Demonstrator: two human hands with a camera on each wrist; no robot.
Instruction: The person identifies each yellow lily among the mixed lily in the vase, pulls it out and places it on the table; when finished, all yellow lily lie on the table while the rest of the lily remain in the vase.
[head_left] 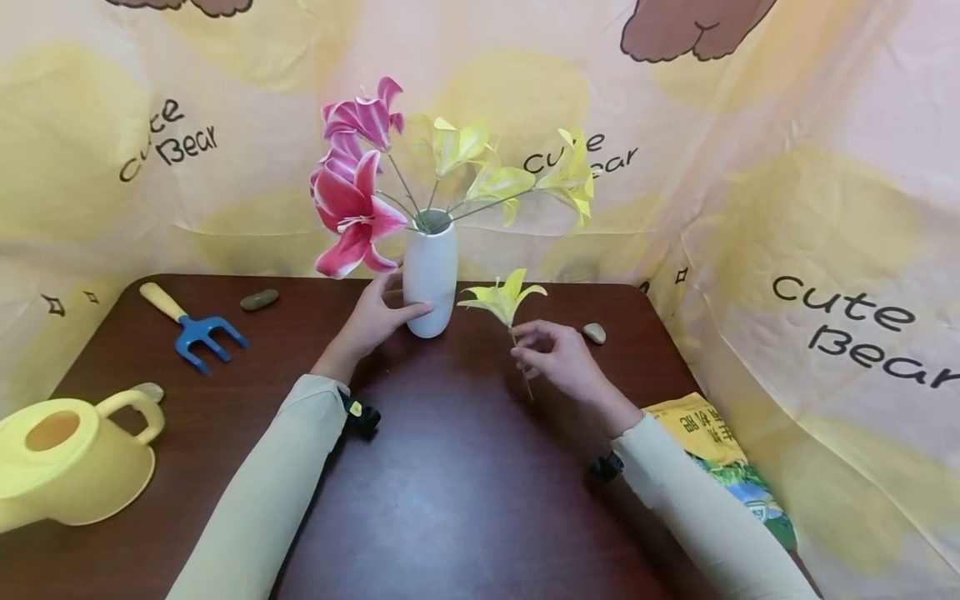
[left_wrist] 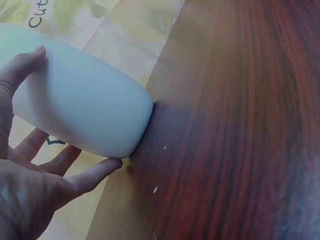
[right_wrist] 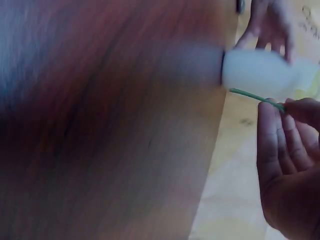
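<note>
A white vase stands upright near the table's back edge, holding pink lilies on its left and yellow lilies on its right. My left hand holds the vase from the left, thumb across its front; in the left wrist view the spread fingers lie along its lower side. To the right of the vase, my right hand pinches the stem of a single yellow lily, bloom upward. The green stem shows between thumb and fingertips in the right wrist view, its lower end free.
On the left are a blue hand fork with a cream handle and a yellow watering can. Stones lie about, one dark and one pale. A yellow-and-green bag lies by the right edge. Printed cloth surrounds the table.
</note>
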